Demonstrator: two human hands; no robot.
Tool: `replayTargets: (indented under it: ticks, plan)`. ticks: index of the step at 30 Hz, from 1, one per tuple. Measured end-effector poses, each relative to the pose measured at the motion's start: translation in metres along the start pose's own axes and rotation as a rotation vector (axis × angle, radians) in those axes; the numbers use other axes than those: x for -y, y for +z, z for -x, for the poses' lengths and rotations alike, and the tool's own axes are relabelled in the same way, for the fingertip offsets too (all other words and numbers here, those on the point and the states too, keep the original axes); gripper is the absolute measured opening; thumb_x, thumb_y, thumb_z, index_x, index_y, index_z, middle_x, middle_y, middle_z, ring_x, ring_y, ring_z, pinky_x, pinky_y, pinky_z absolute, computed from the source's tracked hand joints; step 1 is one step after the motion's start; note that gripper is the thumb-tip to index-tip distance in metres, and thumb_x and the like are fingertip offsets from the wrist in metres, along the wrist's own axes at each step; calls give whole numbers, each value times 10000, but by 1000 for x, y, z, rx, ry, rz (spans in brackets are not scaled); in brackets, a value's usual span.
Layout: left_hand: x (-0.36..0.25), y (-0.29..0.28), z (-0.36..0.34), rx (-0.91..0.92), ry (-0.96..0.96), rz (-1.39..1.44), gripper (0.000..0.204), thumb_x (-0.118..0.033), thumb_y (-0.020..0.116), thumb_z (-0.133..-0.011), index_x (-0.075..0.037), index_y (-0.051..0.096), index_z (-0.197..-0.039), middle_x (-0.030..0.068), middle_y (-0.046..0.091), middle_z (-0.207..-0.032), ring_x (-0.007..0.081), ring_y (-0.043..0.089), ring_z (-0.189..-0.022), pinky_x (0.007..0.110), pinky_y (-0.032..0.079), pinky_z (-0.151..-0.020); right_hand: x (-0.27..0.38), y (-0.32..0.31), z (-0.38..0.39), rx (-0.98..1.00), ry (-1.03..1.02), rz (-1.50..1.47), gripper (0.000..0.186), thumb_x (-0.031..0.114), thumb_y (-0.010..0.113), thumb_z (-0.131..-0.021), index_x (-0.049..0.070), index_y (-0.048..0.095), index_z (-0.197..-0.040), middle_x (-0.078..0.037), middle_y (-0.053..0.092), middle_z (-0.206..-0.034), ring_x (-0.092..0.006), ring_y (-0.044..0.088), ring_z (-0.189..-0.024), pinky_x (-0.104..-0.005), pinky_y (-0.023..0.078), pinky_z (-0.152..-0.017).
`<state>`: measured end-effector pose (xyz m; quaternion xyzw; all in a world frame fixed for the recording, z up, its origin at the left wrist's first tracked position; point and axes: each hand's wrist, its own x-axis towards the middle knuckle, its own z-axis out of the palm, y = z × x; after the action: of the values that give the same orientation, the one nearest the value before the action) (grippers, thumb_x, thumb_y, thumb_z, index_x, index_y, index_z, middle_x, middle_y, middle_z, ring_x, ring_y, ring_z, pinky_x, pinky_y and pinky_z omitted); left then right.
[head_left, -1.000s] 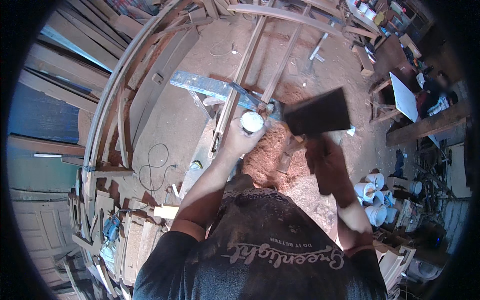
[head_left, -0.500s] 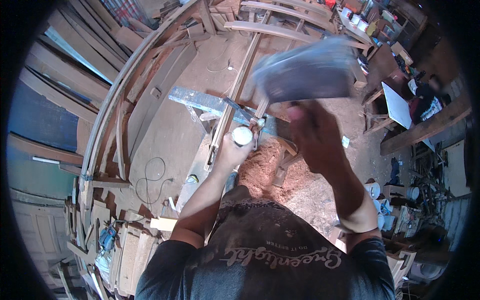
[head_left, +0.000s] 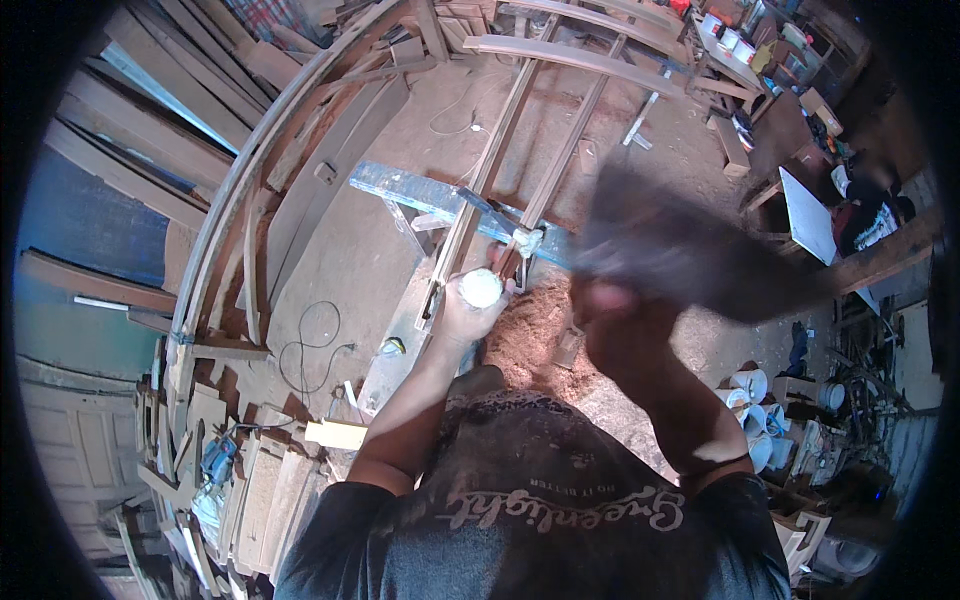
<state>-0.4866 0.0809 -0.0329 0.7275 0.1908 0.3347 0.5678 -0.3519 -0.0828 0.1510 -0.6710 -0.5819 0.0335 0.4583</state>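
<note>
My left hand [head_left: 468, 313] is wrapped round an upright chisel [head_left: 482, 288]. Only the round white end of its handle shows; the blade is hidden below. It stands over the near end of a long wooden frame with two rails [head_left: 497, 160], laid across a blue-painted trestle [head_left: 400, 187]. To the right, my raised right hand [head_left: 625, 325] is closed on the handle of a big dark mallet [head_left: 700, 245]. Motion smears its head, which is apart from the chisel. A whitish lump [head_left: 527, 241] lies on the frame just beyond my left hand.
Reddish shavings [head_left: 530, 335] heap on the floor below the frame. Curved timber [head_left: 225, 185] and leaning boards [head_left: 130, 120] line the left side. A black cord [head_left: 305, 345] lies on the floor. White buckets [head_left: 750, 385] stand at right; someone in dark clothing [head_left: 875, 205] is beyond.
The mallet has swung down and to the right, turning in my right hand. My left hand keeps its hold on the chisel. The whole view has shifted slightly.
</note>
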Motion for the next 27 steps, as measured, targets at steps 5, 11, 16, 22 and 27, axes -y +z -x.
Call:
replayTargets:
  ticks: [5, 11, 16, 22, 27]
  plan:
    - [5, 3, -20, -46, 54, 162, 285, -83, 771, -834, 38, 691, -1079, 115, 747, -1017, 160, 705, -939, 321, 564, -821, -43, 24, 4, 431, 167, 383, 398, 422, 657, -956, 52, 613, -1096, -194, 709, -770, -364, 724, -664, -497, 582, -614]
    - [12, 9, 3, 6, -70, 52, 346, -107, 787, -815, 8, 670, -1120, 108, 731, -1070, 176, 696, -990, 347, 552, -883, -24, 32, 17, 62, -72, 129, 302, 303, 699, -947, 71, 646, -1132, -164, 705, -867, -339, 720, -784, -461, 579, -697]
    - [3, 8, -2, -74, 61, 25, 133, -96, 776, -834, -17, 688, -896, 63, 721, -841, 147, 690, -779, 325, 555, -722, -61, 30, 30, 392, 394, 108, 378, 369, 609, -1000, 30, 635, -1165, -216, 687, -952, -329, 691, -882, -486, 558, -737]
    - [-14, 11, -57, -110, -220, 114, 172, -112, 809, -854, -16, 667, -872, 11, 699, -782, 108, 649, -706, 304, 532, -654, -225, 51, 128, 93, 1008, -272, 398, 441, 624, -999, 43, 631, -1002, -45, 583, -697, -169, 567, -533, -363, 494, -487]
    - [-84, 0, -76, -107, -88, 137, 160, -141, 777, -892, -26, 672, -855, 6, 662, -711, 95, 602, -610, 276, 474, -552, -264, 28, 128, 87, 1247, -288, 412, 468, 661, -971, 61, 643, -915, -25, 571, -660, -150, 575, -523, -335, 490, -478]
